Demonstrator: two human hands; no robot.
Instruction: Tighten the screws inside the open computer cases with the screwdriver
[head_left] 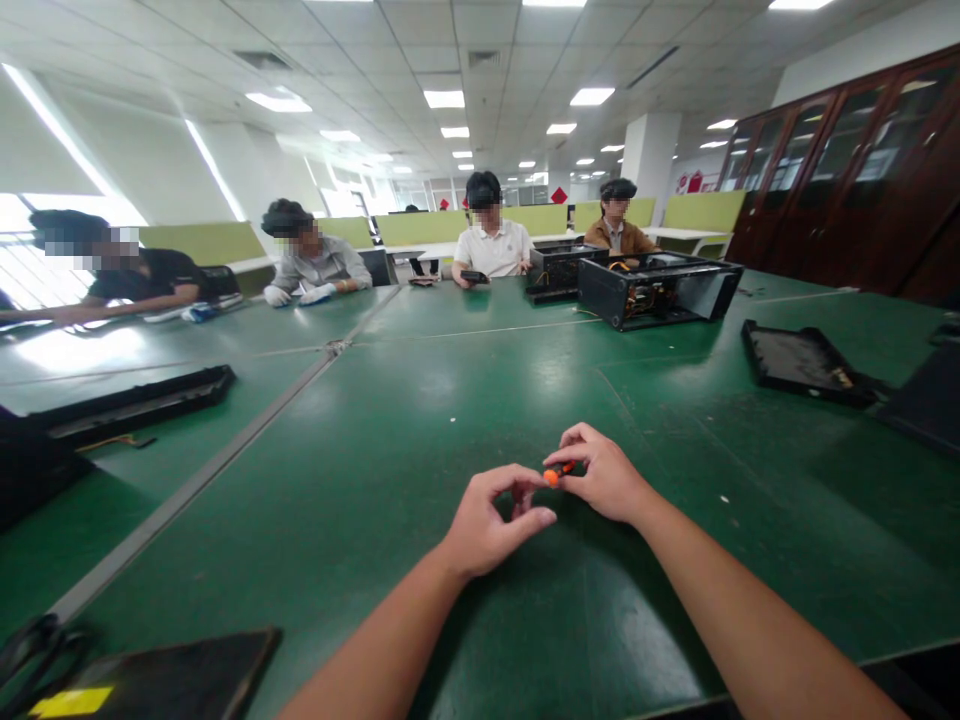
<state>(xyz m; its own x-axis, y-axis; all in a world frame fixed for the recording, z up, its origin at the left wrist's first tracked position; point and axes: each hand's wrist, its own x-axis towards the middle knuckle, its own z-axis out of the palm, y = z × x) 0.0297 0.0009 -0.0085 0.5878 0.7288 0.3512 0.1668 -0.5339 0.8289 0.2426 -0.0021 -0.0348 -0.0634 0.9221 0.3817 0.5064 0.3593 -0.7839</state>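
Over the green table [390, 400], a small orange and black object [553, 477], maybe a screwdriver handle, is held between the fingers and thumb of my right hand [604, 475]. My left hand [495, 520] is just to the left of it, fingers curved and thumb apart from them. The left fingertips reach close to the orange end; whether they touch it I cannot tell. Nothing shows between the left thumb and fingers.
An open black computer case [660, 290] stands at the back right, with another case [555, 270] beside it. Black panels lie right [802, 360], left [142, 400] and front left [180, 680]. Several people sit across the table.
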